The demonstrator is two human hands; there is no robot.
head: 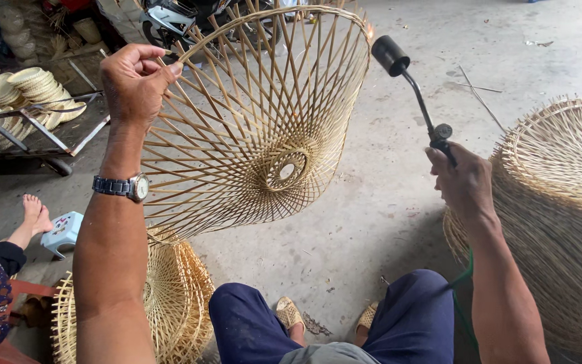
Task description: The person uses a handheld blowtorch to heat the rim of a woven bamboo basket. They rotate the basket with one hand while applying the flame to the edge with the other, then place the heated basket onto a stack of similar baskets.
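A stack of woven baskets [560, 222] stands at 3 o'clock, just beside the right forearm, and another stack [170, 303] sits at 7 o'clock under the left arm. At 9 o'clock a metal cart [31, 131] carries piles of small woven trays [31, 91]. A second person's leg [8, 249] stretches in from the left edge, its foot near a small plastic stool [64, 231]. A motorbike [176, 20] is parked at 11 o'clock, behind the raised basket.

The left hand [133, 84] pinches the rim of one open-weave bamboo basket [264, 128], thumb and fingers pressed together on a strip; the basket hangs tilted in the air at centre, its open mouth facing the camera and spreading to the right of that hand. The right hand [465, 182] is wrapped tightly around the handle of one gas torch [412, 87], whose black nozzle points up toward 12 o'clock, just beside the basket's right rim. A green hose [463, 283] drops from that hand past the knee.
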